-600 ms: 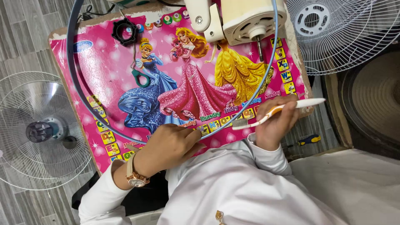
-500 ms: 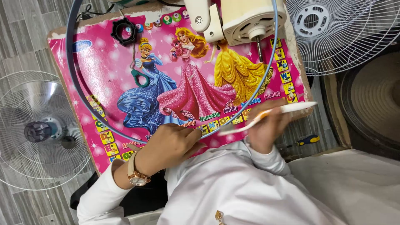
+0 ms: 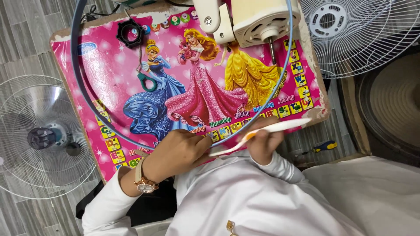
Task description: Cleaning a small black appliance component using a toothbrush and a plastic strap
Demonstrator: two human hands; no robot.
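White curved plastic fan blade (image 3: 267,131), seen edge-on, slightly tilted, held over the near edge of the pink board (image 3: 109,78).

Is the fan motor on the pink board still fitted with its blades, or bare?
Bare: the cream fan motor shows only its exposed metal shaft, no blades on it.

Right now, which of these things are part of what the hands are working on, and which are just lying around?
In hand:
white fan blade, gripped by the right hand
left hand at the blade's near end
fan motor with its shaft
blue ring

Lying about:
black nut
screwdriver
wire fan grille
fan with grille
pink board
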